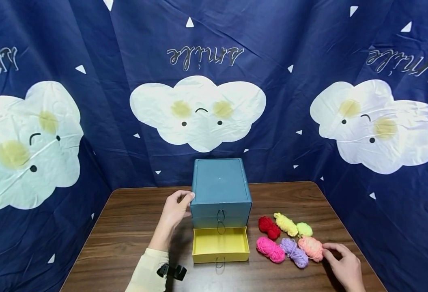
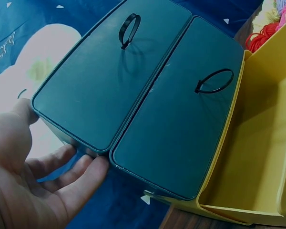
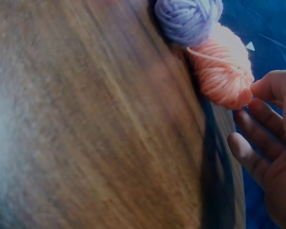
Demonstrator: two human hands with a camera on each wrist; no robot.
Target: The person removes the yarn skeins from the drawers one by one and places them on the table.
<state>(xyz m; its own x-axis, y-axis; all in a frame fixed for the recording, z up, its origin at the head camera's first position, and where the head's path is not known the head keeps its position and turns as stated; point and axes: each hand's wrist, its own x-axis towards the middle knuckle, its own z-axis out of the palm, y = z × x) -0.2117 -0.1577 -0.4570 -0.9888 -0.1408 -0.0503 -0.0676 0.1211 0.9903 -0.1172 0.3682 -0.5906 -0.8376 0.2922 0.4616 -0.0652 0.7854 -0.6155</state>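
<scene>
A dark teal drawer cabinet (image 1: pixel 219 182) stands at the back middle of the table, with black loop pulls on its front. Its yellow bottom drawer (image 1: pixel 220 256) is pulled out. My left hand (image 1: pixel 175 207) rests against the cabinet's left side, thumb at the top edge and the other fingers stretched along the side wall. At the right, my right hand (image 1: pixel 345 261) has its fingertips at the near end of a peach yarn skein (image 3: pixel 224 71), with the fingers loosely spread. A purple yarn skein (image 3: pixel 188 21) lies against the peach one.
Left of the purple skein lies a magenta skein (image 1: pixel 270 249). Behind are red (image 1: pixel 269 227), yellow (image 1: pixel 286 224) and lime green skeins (image 1: pixel 304 229). The wooden table (image 1: pixel 126 235) is bordered by blue cloth (image 1: pixel 287 162) with cloud prints. A black band (image 1: pixel 171 271) circles the left wrist.
</scene>
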